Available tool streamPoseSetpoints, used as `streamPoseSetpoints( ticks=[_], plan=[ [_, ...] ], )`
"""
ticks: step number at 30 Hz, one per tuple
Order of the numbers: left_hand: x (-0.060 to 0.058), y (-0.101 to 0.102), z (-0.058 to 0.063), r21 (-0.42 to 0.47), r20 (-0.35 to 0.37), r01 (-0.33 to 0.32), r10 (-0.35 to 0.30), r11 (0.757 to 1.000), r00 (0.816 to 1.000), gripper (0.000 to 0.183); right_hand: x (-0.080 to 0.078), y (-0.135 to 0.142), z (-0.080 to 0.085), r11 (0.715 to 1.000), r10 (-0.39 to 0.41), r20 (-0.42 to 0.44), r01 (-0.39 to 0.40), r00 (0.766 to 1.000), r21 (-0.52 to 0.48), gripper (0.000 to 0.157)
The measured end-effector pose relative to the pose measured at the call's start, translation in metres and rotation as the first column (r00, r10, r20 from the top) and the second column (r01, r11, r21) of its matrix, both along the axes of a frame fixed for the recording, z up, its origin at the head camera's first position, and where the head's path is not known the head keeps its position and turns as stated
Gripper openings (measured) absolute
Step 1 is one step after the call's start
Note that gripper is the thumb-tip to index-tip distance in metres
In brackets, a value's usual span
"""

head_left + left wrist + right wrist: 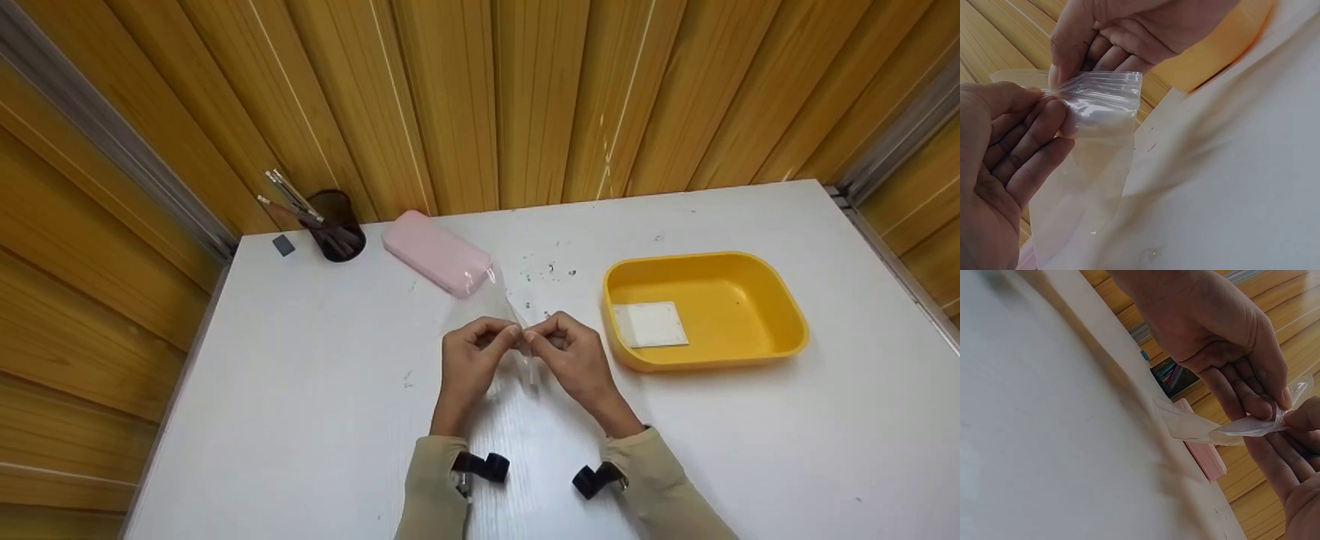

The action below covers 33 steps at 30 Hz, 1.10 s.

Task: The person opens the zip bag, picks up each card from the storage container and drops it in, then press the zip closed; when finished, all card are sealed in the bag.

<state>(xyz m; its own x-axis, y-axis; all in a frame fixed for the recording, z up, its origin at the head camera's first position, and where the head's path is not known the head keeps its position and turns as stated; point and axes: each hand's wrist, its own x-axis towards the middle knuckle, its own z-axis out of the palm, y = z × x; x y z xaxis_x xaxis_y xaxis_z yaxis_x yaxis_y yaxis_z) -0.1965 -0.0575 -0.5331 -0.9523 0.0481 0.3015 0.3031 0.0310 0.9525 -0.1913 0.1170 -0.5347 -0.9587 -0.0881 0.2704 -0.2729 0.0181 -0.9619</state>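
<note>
A clear zip-lock bag (1100, 107) hangs between both hands, held at its zip edge. My left hand (474, 358) pinches that edge between thumb and curled fingers. Close beside it, my right hand (574, 360) pinches the same edge, thumb tip nearly meeting the left one. The left wrist view shows the zip strip bunched at the pinch and the bag's body hanging below. In the right wrist view the bag (1196, 427) stretches away from the fingertips, in front of a pink case (1206, 458).
Beyond the hands lies the pink case (435, 253). A black mesh cup (341, 232) with pencils and a dark eraser (283, 244) stand at the back left. To the right, a yellow tray (739, 356) holds a white square packet (656, 325). Wood-patterned panels (525, 97) border the white table (300, 390).
</note>
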Motion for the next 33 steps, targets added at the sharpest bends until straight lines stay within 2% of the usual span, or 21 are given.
streamPoseSetpoints(
  ticks=[7, 24, 33],
  plan=[
    [-0.0014, 0.0001, -0.0008, -0.007, 0.006, 0.017, -0.017, 1.0, 1.0, 0.007, -0.0003, 0.0013, 0.0013, 0.999, 0.023, 0.052, -0.021, 0.998, -0.045, 0.007],
    [-0.0031, -0.0016, -0.0034, 0.032, 0.027, 0.037, -0.038, 0.999, 0.999, 0.006, 0.0008, -0.0023, 0.0016, 0.997, -0.004, 0.079, 0.01, 0.997, -0.077, 0.005],
    [-0.0029, -0.0024, -0.0037, 0.059, 0.052, 0.059, -0.062, 0.997, 0.997, 0.006, 0.0001, -0.0021, 0.0002, 0.993, 0.012, 0.117, 0.001, 0.993, -0.116, 0.006]
  ],
)
